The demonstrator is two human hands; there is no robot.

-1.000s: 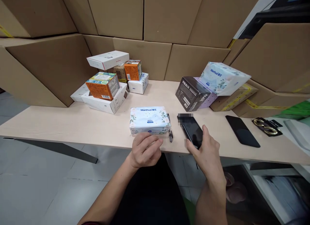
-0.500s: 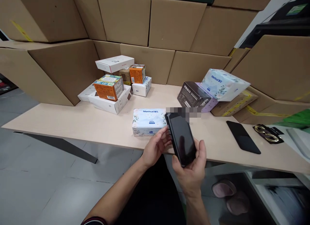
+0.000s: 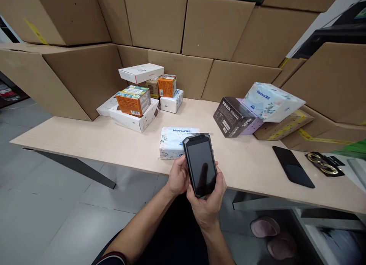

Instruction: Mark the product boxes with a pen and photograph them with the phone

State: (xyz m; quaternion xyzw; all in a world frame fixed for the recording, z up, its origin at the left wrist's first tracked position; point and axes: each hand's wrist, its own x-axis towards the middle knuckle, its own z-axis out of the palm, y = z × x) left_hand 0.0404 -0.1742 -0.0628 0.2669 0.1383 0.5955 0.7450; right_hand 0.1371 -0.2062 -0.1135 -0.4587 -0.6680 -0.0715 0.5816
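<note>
A black handheld device like a rugged smartphone (image 3: 200,164), its screen dark with a reflection on it, is tilted up above the table's front edge. My right hand (image 3: 210,206) is closed around its lower end, thumb at the lower left corner and fingers along the right side. On the device's left edge rests my left hand (image 3: 177,177), curled closed, its fingertips partly hidden behind the device. Just beyond lies a white-and-blue Manhua tissue pack (image 3: 174,141), partly covered by the device's upper left corner.
White and orange boxes (image 3: 133,101) are stacked at the back left. A dark brown box (image 3: 233,116) and another tissue pack (image 3: 271,101) sit at the back right. A black flat slab (image 3: 293,166) lies near gold rings (image 3: 323,164). Cardboard boxes (image 3: 220,25) wall the table's (image 3: 85,141) back.
The device has come left and turned more squarely toward me, now overlapping the tissue pack. My right hand moved left with it, and my left hand is closer against its edge.
</note>
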